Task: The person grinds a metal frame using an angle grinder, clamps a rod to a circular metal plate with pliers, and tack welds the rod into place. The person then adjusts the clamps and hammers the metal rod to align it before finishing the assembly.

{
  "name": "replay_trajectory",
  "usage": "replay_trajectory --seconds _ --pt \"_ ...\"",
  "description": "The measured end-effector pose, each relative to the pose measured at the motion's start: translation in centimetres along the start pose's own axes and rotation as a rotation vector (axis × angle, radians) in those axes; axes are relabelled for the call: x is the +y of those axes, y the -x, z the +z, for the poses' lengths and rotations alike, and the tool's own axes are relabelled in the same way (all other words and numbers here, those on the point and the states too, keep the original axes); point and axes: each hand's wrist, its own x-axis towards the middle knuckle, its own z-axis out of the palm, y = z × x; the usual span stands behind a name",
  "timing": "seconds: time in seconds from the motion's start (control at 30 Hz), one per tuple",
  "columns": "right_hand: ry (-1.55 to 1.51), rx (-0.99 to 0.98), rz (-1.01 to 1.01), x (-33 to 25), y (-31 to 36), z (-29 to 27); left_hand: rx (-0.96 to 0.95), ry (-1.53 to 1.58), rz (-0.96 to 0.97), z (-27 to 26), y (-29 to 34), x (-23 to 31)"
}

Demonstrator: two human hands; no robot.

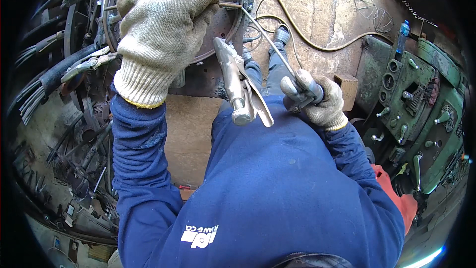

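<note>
My left hand (163,25), in a knit work glove, is closed over a metal ring (233,34) on a dark steel bench (201,80). A thin metal rod (229,5) emerges from its curled fingers and reaches the ring's right side. In my gloved right hand (327,101) is a welding electrode holder (303,91), gripped near my waist. A long thin welding electrode (270,41) slants from it up to the ring's edge near the rod's end. Locking pliers (233,77) sit at the bench edge between my hands, touched by neither. My left fingertips are partly hidden.
More locking pliers (91,63) and metal scraps crowd the left. Cables (297,27) snake across the floor ahead of my feet. A green machine (411,94) with levers stands at the right, a blue bottle (402,34) on it. A wooden block (346,87) is near my right hand.
</note>
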Motion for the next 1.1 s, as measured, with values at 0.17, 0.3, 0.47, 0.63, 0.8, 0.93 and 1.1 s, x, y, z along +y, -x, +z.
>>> replay_trajectory --seconds 0.17,0.3,0.47,0.63,0.8,0.93,1.1 --pt "0.080 0.054 0.081 4.6 2.3 0.5 -0.010 -0.005 0.000 -0.2 0.0 0.0" --pt "0.254 0.076 -0.010 3.3 1.9 0.3 -0.035 -0.089 0.075 -0.9 -0.7 0.3" --pt "0.227 0.103 0.024 1.8 2.0 0.6 -0.027 -0.091 0.072 -0.8 -0.6 0.3" --pt "0.291 0.094 0.010 0.3 1.5 0.1 -0.023 -0.063 0.041 -0.6 -0.4 0.3" --pt "0.298 0.067 -0.044 0.2 1.8 -0.1 -0.164 0.058 -0.084 -0.9 0.7 -0.2" --pt "-0.039 -0.037 -0.059 -0.7 1.0 0.8 -0.082 0.013 -0.051 -0.7 0.5 -0.2" --pt "-0.125 0.078 0.135 -2.0 1.0 0.3 -0.049 0.013 -0.017 -0.5 -0.1 0.3"
